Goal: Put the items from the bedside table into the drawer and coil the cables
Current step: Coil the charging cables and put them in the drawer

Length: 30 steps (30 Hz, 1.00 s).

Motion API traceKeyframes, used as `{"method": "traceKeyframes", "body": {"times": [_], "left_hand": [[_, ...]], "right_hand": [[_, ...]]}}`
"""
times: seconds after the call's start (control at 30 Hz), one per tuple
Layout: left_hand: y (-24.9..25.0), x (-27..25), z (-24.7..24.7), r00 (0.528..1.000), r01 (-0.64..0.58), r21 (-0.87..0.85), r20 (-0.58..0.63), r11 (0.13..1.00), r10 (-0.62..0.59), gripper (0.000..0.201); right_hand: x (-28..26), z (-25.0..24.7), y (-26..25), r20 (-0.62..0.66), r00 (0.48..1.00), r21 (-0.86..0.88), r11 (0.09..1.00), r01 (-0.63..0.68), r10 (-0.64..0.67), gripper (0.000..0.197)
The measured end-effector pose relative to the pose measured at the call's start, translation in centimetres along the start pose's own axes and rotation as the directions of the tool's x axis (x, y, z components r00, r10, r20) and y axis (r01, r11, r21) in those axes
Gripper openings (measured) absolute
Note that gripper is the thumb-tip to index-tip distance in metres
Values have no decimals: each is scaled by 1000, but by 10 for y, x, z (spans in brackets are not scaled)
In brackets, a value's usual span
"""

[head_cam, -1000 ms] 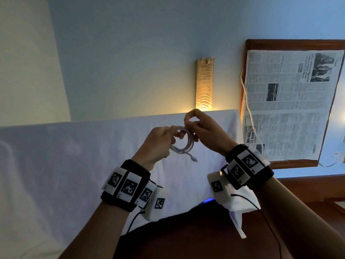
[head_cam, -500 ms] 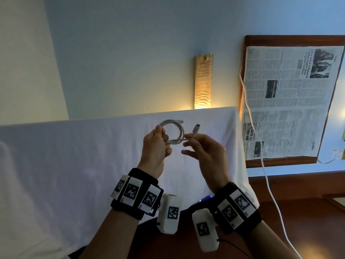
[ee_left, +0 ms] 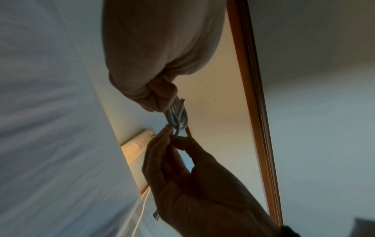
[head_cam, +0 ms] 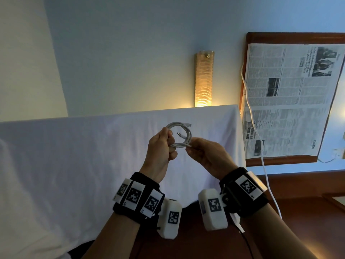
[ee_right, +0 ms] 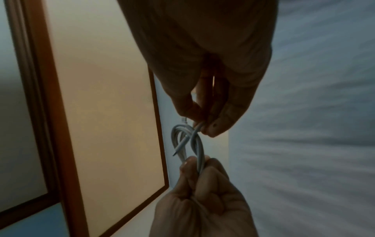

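A thin white cable point(head_cam: 178, 124) is wound into a small coil and held up in front of the white bed sheet. My left hand point(head_cam: 169, 139) grips the coil's left side in a fist. My right hand point(head_cam: 189, 147) pinches a strand at the coil's lower right between thumb and fingers. One plug sticks out at the top of the coil and the other points into the loop. The left wrist view shows the coil point(ee_left: 178, 118) between the left hand point(ee_left: 160, 94) and right hand point(ee_left: 176, 144). In the right wrist view the right hand point(ee_right: 205, 126) pinches the cable point(ee_right: 194, 141) above the left hand point(ee_right: 194, 165).
The bed sheet point(head_cam: 74, 156) fills the space behind my hands. To the right stands the wooden bedside table point(head_cam: 280, 37), covered with a newspaper point(head_cam: 289, 100). A second white cable point(head_cam: 250, 109) runs along its near edge and down. A lit wall lamp point(head_cam: 204, 79) glows behind.
My right hand held the plug end up beside the coil; that end now lies inside the loop and the right hand pinches the coil's lower strand. Both hands stayed close together.
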State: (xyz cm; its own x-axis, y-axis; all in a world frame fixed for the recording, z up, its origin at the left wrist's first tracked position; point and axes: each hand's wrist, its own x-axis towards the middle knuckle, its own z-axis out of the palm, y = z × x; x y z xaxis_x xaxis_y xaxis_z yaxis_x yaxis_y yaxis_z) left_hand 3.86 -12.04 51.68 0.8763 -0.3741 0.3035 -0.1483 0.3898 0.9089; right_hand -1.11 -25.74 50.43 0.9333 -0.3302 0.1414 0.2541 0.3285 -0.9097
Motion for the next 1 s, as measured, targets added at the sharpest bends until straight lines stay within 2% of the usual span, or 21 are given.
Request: {"method": "traceKeyframes", "body": {"times": [0.17,0.27,0.33,0.4,0.47,0.5,0.6,0.7,0.77,0.8,0.83,0.93,1.0], "left_hand": [[-8,4,2,998,61,26,18,998,-61,32],[-10,7,3,998,62,67,-3,996,-62,31],[-10,9,3,999,53,107,-13,993,-52,29],[-10,10,6,999,45,143,-3,989,-45,28],[-11,10,9,999,27,170,13,985,-30,29],[-11,10,10,999,21,178,20,984,-25,30],[-14,10,10,999,7,189,38,982,-15,31],[-17,7,9,998,4,196,61,981,-16,33],[-18,7,9,997,-5,190,82,982,-11,34],[-19,8,9,996,-4,185,91,983,-13,33],[-20,8,9,995,3,173,99,985,-21,32],[-29,9,7,992,58,136,102,989,-72,31],[-41,7,5,989,90,149,102,985,-106,34]], "right_hand": [[-3,5,-10,82,984,-47,986,163,-158,19],[-2,8,-16,64,983,-10,985,174,-173,30],[-3,9,-14,106,972,-40,976,216,-210,38],[-4,9,-9,174,925,-184,911,368,-339,40],[-2,10,-5,188,853,-343,781,522,-488,31],[0,10,-4,170,827,-388,735,556,-536,25],[7,8,3,92,771,-493,644,585,-630,15],[12,-2,5,8,670,-607,529,593,-743,13],[15,-9,6,-22,626,-639,493,591,-780,8],[16,-12,7,-29,625,-644,493,585,-780,5],[16,-15,9,-32,648,-641,513,571,-761,4],[15,-29,13,-3,798,-600,640,481,-603,4],[11,-40,17,10,836,-606,662,441,-548,9]]}}
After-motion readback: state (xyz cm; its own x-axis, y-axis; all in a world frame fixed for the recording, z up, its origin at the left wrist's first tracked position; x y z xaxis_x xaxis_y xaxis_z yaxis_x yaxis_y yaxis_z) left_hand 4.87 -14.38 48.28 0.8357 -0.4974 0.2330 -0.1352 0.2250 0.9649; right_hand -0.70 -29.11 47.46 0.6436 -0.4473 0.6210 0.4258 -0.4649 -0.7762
